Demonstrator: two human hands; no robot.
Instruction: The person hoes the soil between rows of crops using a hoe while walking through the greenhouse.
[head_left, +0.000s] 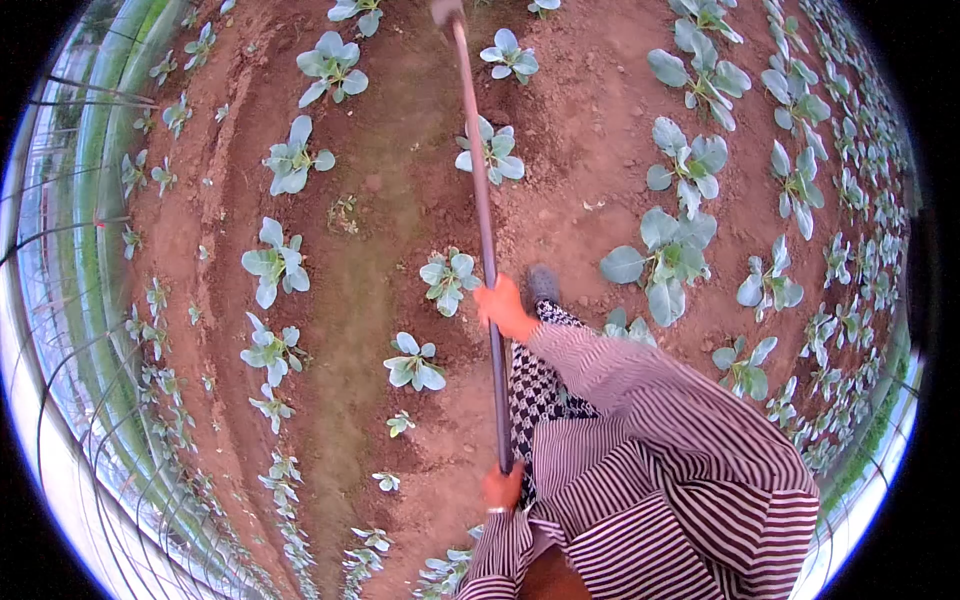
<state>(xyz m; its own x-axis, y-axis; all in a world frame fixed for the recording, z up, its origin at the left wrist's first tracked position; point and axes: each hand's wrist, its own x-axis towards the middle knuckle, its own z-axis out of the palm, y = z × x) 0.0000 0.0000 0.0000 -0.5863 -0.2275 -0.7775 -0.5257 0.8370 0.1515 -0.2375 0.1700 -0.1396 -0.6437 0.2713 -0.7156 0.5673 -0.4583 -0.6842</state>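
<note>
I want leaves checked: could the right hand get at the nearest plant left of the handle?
Probably not: the right hand is wrapped round the handle, and seems well above the soil. Nothing covers the plant, though.

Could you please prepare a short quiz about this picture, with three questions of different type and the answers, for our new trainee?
1. Multiple choice. The loose fabric sleeve on the right arm is: A) plain; B) dotted; C) striped.

2. True or false? The left hand grips the long, straight, brown pole at its near end, and the right hand grips it farther along.

3. Fill in the missing word. The broad-leaved, bluish-green plants grow in ____ on the bare, reddish-brown soil.

Key: 1. C, striped in dark and light. 2. True. 3. Rows.
</note>
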